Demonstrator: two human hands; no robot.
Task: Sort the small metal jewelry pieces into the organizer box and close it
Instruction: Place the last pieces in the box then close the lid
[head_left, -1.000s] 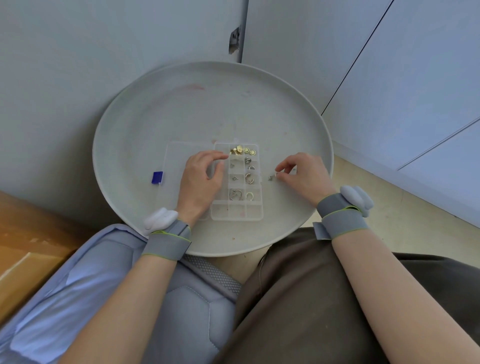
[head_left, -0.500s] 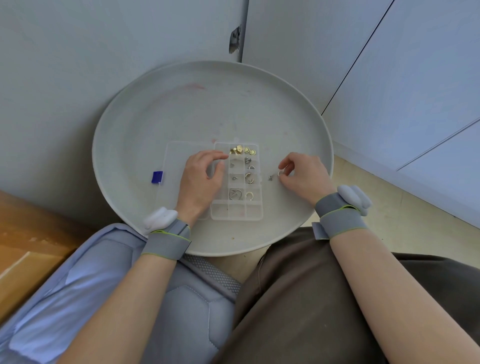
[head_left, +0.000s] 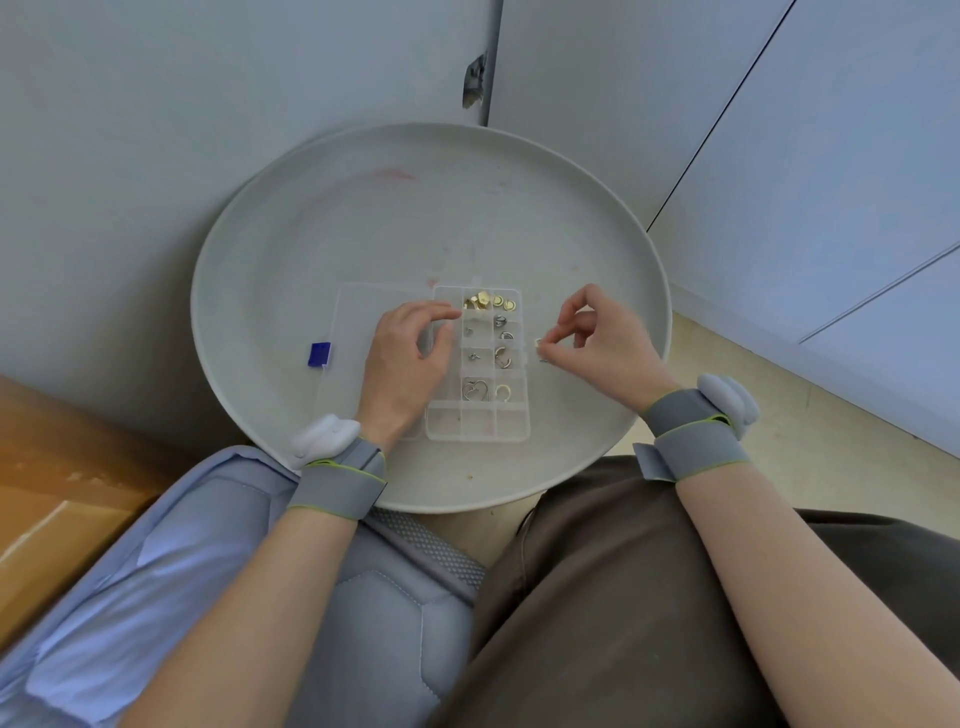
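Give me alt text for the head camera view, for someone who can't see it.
A person's right hand pinches a small metal piece beside an open organizer box on a round gray tray. The left hand holds the box, whose compartments contain gold and silver pieces.

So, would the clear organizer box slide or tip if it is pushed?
Probably light: the organizer box looks thin clear plastic. It may slide on the smooth tray; the left hand holds it. Its open lid could flop.

Grey, green-edged wristbands (head_left: 337, 486) with white pods (head_left: 324, 439); brown trousers (head_left: 597, 597)
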